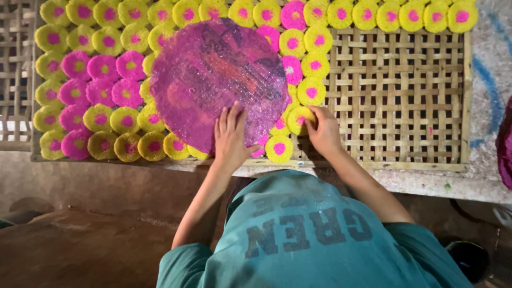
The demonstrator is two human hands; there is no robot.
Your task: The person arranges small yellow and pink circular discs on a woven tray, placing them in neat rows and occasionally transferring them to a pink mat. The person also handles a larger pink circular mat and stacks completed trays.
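Observation:
A large round purple disc (213, 74) lies over rows of small round cakes on a woven bamboo tray (405, 90). My left hand (230, 136) rests flat on the disc's near edge, fingers on top, holding it. My right hand (322, 128) pinches a yellow cake with a pink centre (298, 118) at the end of the filled rows, touching the tray. Yellow cakes with pink centres (312, 64) and pink cakes with yellow centres (101, 69) cover the tray's left half and far row. My teal shirt (304, 234) fills the lower middle.
The tray's right part shows bare bamboo lattice. It sits on a pale speckled ledge (426, 181). Another lattice tray (13, 69) stands at the far left. A purple object (505, 144) shows at the right edge. A brown floor (80, 240) lies below.

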